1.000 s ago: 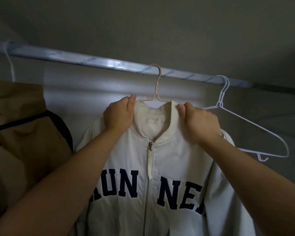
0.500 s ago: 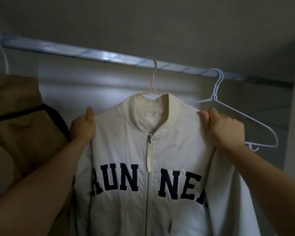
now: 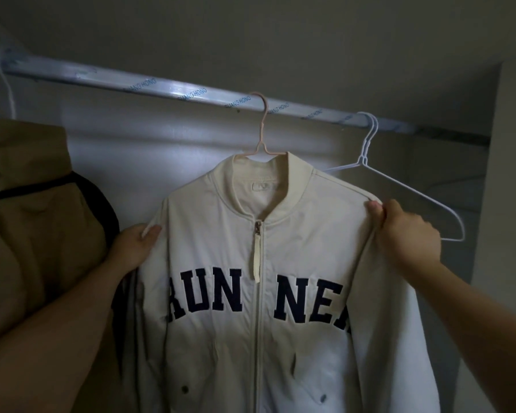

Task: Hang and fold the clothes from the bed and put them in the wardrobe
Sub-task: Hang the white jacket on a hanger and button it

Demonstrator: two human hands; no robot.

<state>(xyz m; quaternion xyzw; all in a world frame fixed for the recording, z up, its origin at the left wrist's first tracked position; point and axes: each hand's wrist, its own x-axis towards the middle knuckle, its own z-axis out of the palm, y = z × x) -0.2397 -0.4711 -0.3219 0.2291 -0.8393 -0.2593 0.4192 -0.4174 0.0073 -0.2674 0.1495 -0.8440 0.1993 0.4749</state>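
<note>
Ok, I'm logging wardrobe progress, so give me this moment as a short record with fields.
garment: cream zip-up jacket with navy letters, zipped, on the hanger
hanger: pale pink wire hanger, hooked over the rail
rail: silver metal wardrobe rail
left hand: pinches the jacket's shoulder edge
right hand: grips the other shoulder
neighbours: white wire hangers, empty, on the right; tan fabric garment on the left

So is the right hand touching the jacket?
Touching. The head view shows the right hand pinching the jacket at its shoulder edge, with the thumb on the front of the cloth.
</note>
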